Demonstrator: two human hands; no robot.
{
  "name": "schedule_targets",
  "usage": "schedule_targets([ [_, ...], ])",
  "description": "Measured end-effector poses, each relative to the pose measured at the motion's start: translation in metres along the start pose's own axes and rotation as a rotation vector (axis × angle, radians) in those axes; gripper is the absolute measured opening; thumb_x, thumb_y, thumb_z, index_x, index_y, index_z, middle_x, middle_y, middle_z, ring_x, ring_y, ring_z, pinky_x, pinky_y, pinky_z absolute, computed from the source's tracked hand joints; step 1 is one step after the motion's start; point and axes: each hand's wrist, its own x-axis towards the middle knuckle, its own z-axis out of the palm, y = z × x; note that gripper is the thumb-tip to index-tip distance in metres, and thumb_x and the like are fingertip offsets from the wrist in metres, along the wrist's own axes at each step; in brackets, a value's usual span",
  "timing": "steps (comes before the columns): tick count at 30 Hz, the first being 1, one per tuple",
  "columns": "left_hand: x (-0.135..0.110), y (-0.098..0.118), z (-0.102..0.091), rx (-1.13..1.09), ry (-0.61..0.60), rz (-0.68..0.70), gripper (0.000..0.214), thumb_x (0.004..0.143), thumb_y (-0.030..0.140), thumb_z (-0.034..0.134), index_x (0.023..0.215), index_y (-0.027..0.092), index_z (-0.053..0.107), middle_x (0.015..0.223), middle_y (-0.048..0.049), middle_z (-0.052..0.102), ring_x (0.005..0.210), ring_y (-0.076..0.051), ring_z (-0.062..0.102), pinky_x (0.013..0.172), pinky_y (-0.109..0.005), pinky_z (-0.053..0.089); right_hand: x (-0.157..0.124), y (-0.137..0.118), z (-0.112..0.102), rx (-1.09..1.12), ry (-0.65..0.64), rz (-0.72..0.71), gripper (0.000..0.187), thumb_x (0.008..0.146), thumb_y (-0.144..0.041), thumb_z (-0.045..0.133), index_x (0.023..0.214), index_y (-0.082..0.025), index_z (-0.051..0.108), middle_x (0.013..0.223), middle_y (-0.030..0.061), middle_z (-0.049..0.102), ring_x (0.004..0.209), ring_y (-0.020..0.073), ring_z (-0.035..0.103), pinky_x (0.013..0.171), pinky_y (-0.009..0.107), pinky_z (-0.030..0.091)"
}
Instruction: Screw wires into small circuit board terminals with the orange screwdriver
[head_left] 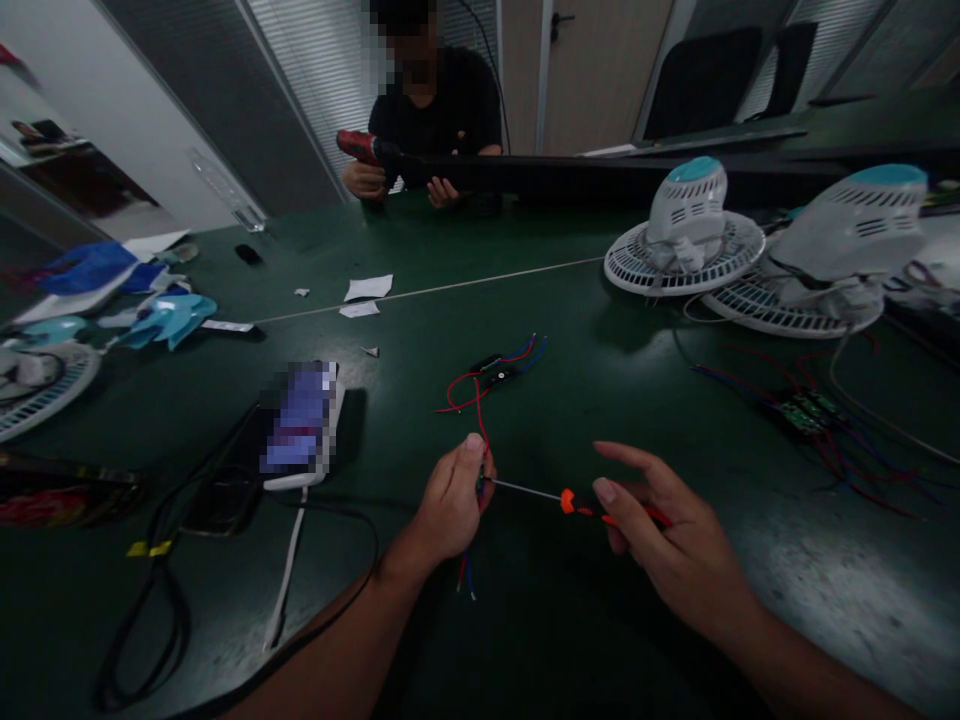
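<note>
My left hand is closed round a small part with red and blue wires hanging below it; a red wire runs up from it to a small black board lying on the green table. My right hand grips a thin screwdriver with an orange and black handle. Its metal tip points left and meets the part in my left hand.
A phone on a white power bank with cables lies to the left. Two white fans lie at the back right beside a wired circuit board. Across the table a person holds a red power drill. Paper scraps and blue fan blades lie farther left.
</note>
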Motion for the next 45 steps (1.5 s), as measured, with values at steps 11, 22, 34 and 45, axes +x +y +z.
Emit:
schedule_targets([
  [11,0.0,0.001,-0.001,0.037,-0.011,0.006,0.056,0.091,0.06,0.031,0.059,0.018,0.049,0.049,0.0035,0.043,0.043,-0.009,0.037,0.044,-0.022,0.03,0.0,0.006,0.002,0.059,0.056,-0.069,0.048,0.088,-0.042,0.055,0.128,-0.019,0.043,0.066,-0.0016,0.064,0.05,0.0139,0.059,0.044,0.026,0.046],
  [22,0.0,-0.001,0.0,-0.006,0.012,-0.009,0.052,0.091,0.059,0.034,0.062,0.018,0.049,0.049,0.0042,0.042,0.045,-0.009,0.039,0.044,-0.021,0.031,0.002,0.008,0.003,0.074,0.081,-0.129,0.047,0.087,-0.036,0.06,0.128,-0.021,0.042,0.07,-0.0041,0.061,0.05,0.0101,0.052,0.046,0.022,0.043],
  [34,0.0,0.004,0.0,0.01,0.005,-0.006,0.053,0.09,0.06,0.034,0.06,0.019,0.047,0.047,0.0045,0.041,0.043,-0.009,0.037,0.043,-0.022,0.03,0.0,0.0,-0.001,-0.099,0.006,-0.1,0.045,0.096,-0.045,0.039,0.128,-0.015,0.047,0.049,-0.0062,0.055,0.042,0.0137,0.055,0.04,0.024,0.041],
  [45,0.001,-0.003,0.0,-0.005,0.008,-0.026,0.052,0.091,0.059,0.035,0.062,0.018,0.05,0.051,0.0038,0.043,0.046,-0.009,0.039,0.044,-0.021,0.032,0.0,0.009,0.003,-0.038,0.082,-0.152,0.046,0.091,-0.039,0.053,0.131,-0.02,0.041,0.061,-0.0052,0.059,0.05,0.0136,0.056,0.047,0.026,0.043],
])
